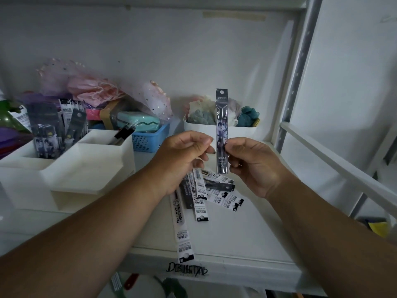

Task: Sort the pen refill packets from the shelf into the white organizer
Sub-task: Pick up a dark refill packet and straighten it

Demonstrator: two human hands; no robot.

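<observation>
My right hand [255, 164] pinches a dark printed refill packet [221, 117] near its lower end and holds it upright above the shelf. My left hand [182, 160] is just left of it, fingers curled round a fan of several white and black refill packets [199, 190] that hang down, one long packet [180, 224] reaching the shelf's front edge. More packets [227, 198] lie loose on the shelf under my hands. The white organizer [86, 168] stands at the left; several packets [53, 130] stand upright in its back left compartment.
A blue basket [150, 136] with a teal case and pink mesh bags [86, 87] sit behind the organizer. A white tub [199, 127] of soft items stands at the back. The metal shelf post [300, 72] rises at the right.
</observation>
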